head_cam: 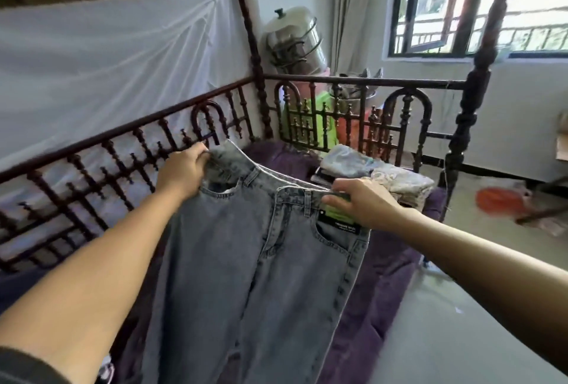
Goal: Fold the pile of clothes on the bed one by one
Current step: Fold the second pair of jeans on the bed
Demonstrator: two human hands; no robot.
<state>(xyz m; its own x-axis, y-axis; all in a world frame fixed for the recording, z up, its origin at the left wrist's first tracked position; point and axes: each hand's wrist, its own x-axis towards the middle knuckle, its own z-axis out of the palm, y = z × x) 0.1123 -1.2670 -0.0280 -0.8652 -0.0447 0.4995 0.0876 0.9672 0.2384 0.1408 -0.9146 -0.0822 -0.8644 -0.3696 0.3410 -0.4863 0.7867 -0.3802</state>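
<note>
Grey-blue washed denim jeans (246, 276) hang in the air above the bed. Their legs drop toward the bottom of the view, so the long axis runs straight down from the waistband. Up at that band, the left hand (183, 173) has its grip closed on one end, fingers curled into the cloth. The right hand (367, 203) pinches the other end, just above a black and green paper tag (339, 220). The waistband spans crosswise between the two grips, with the left end held higher than the right.

Under and beyond the jeans lies the dark purple bed cover (384, 276). The coming fold likely turns on that crosswise span: bringing one hand to the other would lay leg on leg, and neither hand looks clearly better placed to lead.

Just beyond the right hand, a stack of folded pale garments (396, 182) sits on the bed. It is backed by the dark turned-wood bed rail (338, 80), and farther off is a dark-framed window (396, 14).
</note>
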